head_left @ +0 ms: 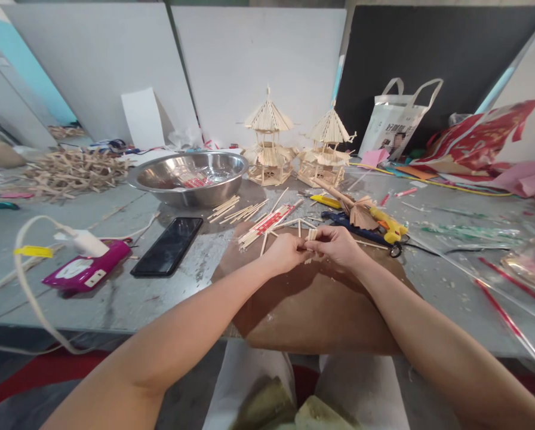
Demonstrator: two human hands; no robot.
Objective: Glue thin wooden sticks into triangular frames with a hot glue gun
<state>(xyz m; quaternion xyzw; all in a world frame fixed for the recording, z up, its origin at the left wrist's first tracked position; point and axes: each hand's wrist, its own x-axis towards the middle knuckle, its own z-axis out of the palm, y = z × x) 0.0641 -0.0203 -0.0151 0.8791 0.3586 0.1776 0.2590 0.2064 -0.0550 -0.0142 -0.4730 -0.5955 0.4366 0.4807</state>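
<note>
- Head view: the left hand (289,252) and right hand (337,246) come together over the far part of the brown mat (314,322), pinching a small stick piece (312,235) between them; the left fingertips are partly hidden, so how firmly they grip cannot be told.
- The piece looks made of thin sticks set side by side, so uneven pressure from the two pinches could skew it or split it apart.
- Some thin sticks (299,228) lie just beyond the fingers; a slip toward the far side might scatter them.
- To the right, the dark blue tool (356,227) and yellow tool (389,226) lie near the right hand, and a careless sideways sweep could knock them.
- Both forearms slant in from near left and near right, converging, with thumbs turned toward each other.
</note>
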